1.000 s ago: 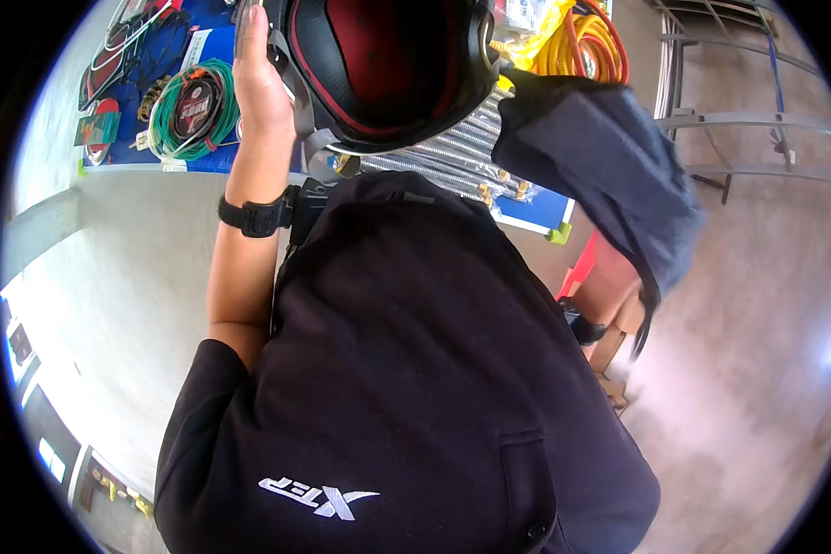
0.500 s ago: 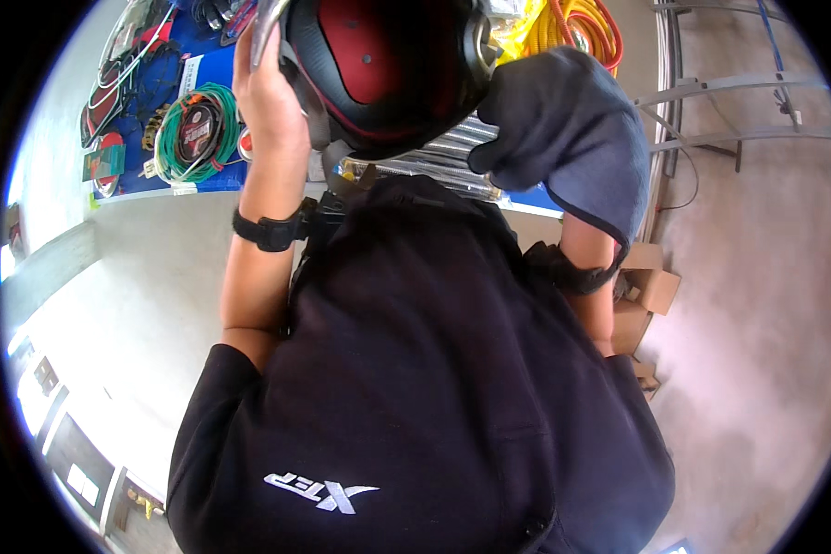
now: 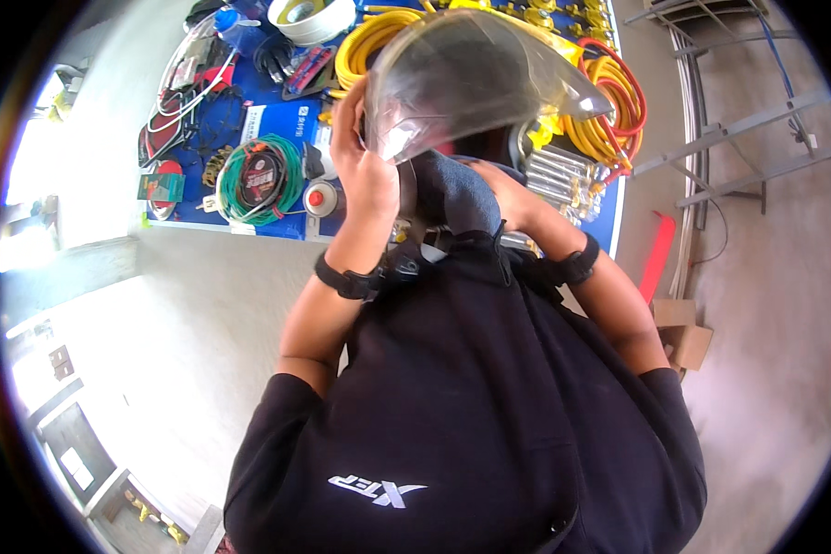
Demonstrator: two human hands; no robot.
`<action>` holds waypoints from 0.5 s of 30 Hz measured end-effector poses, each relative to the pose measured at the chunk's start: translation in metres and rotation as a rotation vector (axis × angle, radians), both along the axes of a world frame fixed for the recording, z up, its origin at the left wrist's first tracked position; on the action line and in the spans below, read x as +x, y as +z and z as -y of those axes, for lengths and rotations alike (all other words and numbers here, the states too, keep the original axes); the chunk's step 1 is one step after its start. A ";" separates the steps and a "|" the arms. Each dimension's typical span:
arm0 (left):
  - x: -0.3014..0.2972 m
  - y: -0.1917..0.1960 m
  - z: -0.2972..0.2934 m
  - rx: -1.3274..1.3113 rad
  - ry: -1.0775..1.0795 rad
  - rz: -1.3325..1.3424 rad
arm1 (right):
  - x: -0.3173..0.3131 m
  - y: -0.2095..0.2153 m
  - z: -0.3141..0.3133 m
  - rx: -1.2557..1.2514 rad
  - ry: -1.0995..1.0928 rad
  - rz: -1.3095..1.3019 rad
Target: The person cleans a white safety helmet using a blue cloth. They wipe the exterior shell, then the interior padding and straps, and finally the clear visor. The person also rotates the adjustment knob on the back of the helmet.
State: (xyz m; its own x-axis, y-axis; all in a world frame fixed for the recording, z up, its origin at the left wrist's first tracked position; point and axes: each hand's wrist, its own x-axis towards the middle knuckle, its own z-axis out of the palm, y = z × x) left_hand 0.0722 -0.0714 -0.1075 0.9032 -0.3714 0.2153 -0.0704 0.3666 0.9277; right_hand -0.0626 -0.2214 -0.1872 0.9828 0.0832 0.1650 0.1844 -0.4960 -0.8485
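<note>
A helmet with a clear, curved visor [image 3: 471, 78] is held up close to my chest, its visor tilted upward. At the visor's left edge, my left hand [image 3: 367, 171] is closed on the helmet, fingers up along its side. Below the helmet hangs a dark grey cloth [image 3: 466, 198]. My right hand [image 3: 503, 189] is at the cloth's right side, closed on it, though its fingers are mostly hidden behind the cloth and the helmet. Black straps circle both of my wrists.
A blue-topped table [image 3: 291, 226] bears a green cable coil [image 3: 268, 180], a white can with a red cap [image 3: 320, 198], yellow hose [image 3: 369, 46], a red-and-yellow hose coil [image 3: 614, 102] and silver metal rods [image 3: 563, 180]. Right of it are a metal frame [image 3: 739, 138] and a cardboard box [image 3: 683, 337].
The helmet has turned so its visor shows instead of its red lining. The cloth that covered my right hand now hangs below the helmet, and that hand has moved inward.
</note>
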 end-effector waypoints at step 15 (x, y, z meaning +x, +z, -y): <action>-0.002 -0.040 0.000 -0.066 -0.056 -0.268 | 0.014 0.041 -0.035 -0.439 -0.246 -0.654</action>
State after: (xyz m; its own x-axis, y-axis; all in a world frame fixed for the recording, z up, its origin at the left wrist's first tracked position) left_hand 0.0705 -0.0715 -0.1477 0.9097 -0.4153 -0.0030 0.1961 0.4232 0.8846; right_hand -0.0491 -0.1868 -0.1463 0.8676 -0.2229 -0.4445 -0.4367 -0.7691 -0.4667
